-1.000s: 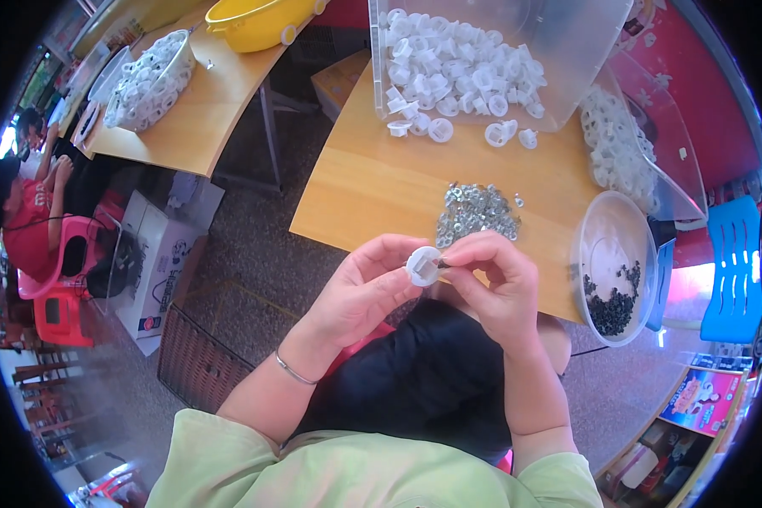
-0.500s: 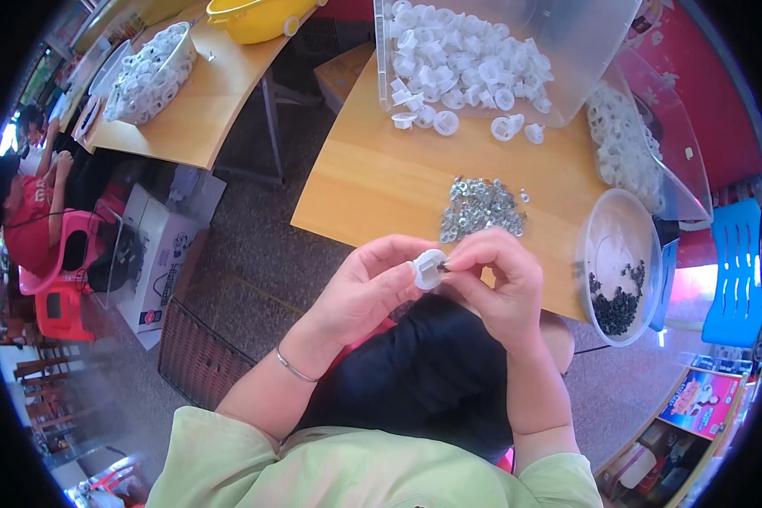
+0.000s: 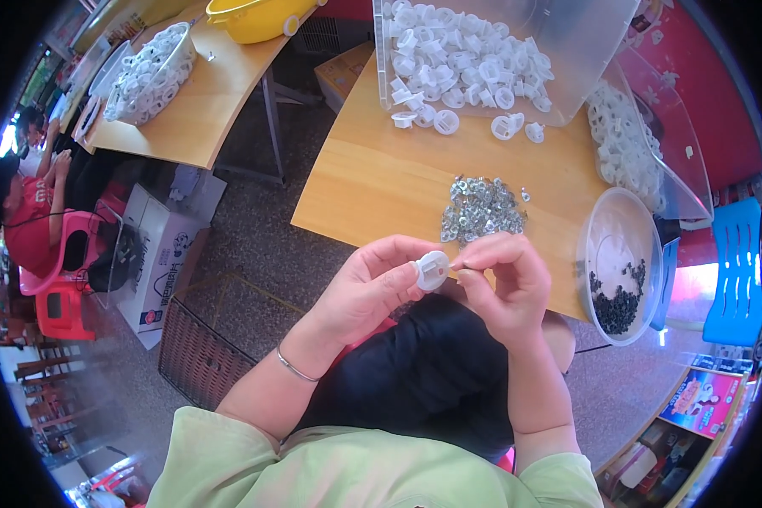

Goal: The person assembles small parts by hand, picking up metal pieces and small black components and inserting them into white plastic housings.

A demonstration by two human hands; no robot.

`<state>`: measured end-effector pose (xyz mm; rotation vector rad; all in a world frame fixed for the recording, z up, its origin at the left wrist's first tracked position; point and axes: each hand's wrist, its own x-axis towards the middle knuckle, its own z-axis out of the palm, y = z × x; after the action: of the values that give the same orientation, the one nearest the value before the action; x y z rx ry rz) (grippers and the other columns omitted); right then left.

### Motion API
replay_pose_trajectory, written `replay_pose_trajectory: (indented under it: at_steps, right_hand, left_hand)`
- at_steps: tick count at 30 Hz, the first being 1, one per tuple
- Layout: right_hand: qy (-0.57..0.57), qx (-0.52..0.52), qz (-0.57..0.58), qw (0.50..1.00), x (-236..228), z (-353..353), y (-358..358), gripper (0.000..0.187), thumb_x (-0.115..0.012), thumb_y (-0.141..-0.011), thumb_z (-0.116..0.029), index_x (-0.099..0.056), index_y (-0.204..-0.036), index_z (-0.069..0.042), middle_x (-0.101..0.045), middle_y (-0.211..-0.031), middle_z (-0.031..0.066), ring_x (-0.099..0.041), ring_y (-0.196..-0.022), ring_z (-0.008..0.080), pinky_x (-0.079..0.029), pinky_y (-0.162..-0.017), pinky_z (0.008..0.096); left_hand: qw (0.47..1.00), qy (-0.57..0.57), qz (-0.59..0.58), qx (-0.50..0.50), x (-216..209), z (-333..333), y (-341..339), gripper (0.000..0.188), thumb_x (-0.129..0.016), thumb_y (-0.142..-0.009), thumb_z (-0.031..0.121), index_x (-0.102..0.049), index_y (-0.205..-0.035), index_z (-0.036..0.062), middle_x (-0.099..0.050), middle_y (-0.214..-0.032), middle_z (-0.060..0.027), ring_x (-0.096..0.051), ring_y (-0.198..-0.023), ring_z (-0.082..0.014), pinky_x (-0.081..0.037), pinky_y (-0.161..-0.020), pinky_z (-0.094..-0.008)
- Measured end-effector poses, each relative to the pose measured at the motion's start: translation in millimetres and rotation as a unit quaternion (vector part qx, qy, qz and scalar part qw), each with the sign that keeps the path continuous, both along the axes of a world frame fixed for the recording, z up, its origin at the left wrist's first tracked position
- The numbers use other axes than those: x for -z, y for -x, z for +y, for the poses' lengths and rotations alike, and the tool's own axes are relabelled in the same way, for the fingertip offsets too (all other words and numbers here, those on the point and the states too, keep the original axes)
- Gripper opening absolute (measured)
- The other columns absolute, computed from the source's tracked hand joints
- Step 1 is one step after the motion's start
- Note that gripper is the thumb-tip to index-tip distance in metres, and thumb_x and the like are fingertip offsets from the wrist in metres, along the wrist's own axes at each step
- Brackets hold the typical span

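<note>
My left hand (image 3: 366, 286) pinches a round white plastic cap (image 3: 433, 271) by its edge, with its slotted face turned to the right. Close beside it, my right hand (image 3: 514, 292) has thumb and forefinger pressed together at the cap's right side. A tiny thing seems to be between those fingertips, too small to name. Just beyond my hands, a pile of small shiny metal pieces (image 3: 481, 209) lies on the wooden table (image 3: 360, 173). To the right, a round clear plastic bowl (image 3: 586, 254) holds small black parts (image 3: 618, 311).
At the table's far side, a clear bin (image 3: 597, 51) lies tipped, spilling white plastic parts (image 3: 466, 63). Another clear bin (image 3: 694, 182) of white pieces stands at right. A blue slatted chair (image 3: 732, 271) is beyond. Far left, a person in red (image 3: 35, 216) sits by another table (image 3: 178, 127).
My right hand has drawn slightly right, away from the cap. The dark bit seen at the cap's slot no longer shows there. My left hand has barely moved.
</note>
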<state>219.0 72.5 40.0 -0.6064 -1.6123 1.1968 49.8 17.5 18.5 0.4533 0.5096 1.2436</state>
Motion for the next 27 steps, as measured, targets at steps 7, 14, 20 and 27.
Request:
replay_pose_trajectory:
  at_steps: [7,14,20,27]
  right_hand:
    - [-0.086,0.006,-0.098,0.992,-10,5,-3,0.019,-0.069,-0.071,0.000,-0.068,-0.089,-0.003,-0.064,-0.079,0.0074,-0.062,-0.071,0.0165,-0.048,-0.062,0.0243]
    - [-0.074,0.000,-0.097,0.992,-7,4,-2,0.018,-0.068,-0.072,0.002,-0.067,-0.089,-0.004,-0.064,-0.080,0.0074,-0.062,-0.073,0.0170,-0.049,-0.063,0.0241]
    - [-0.029,-0.022,-0.109,0.993,-7,6,-1,0.013,-0.066,-0.073,0.004,-0.062,-0.082,-0.004,-0.060,-0.084,0.0052,-0.058,-0.071,0.0120,-0.046,-0.058,0.0230]
    - [0.022,-0.033,-0.098,0.994,2,6,2,0.010,-0.066,-0.073,0.001,-0.062,-0.081,-0.004,-0.054,-0.082,0.0036,-0.053,-0.067,0.0095,-0.043,-0.055,0.0211]
  left_hand:
    - [1.000,0.004,0.000,0.003,0,1,-2,0.024,-0.055,-0.089,0.012,-0.055,-0.110,0.0009,-0.060,-0.099,-0.0056,-0.056,-0.084,-0.0077,-0.048,-0.073,-0.0195]
    - [1.000,0.002,-0.003,0.012,2,1,-2,0.023,-0.054,-0.090,0.014,-0.055,-0.109,0.0013,-0.060,-0.096,-0.0048,-0.057,-0.083,-0.0085,-0.047,-0.072,-0.0208]
    - [0.999,0.023,-0.015,0.018,3,0,0,0.021,-0.053,-0.091,0.016,-0.054,-0.107,0.0018,-0.060,-0.093,-0.0056,-0.058,-0.080,-0.0099,-0.048,-0.071,-0.0213]
    - [0.999,0.026,-0.026,0.022,4,0,0,0.021,-0.054,-0.090,0.016,-0.054,-0.105,0.0015,-0.061,-0.092,-0.0066,-0.060,-0.076,-0.0108,-0.049,-0.067,-0.0210]
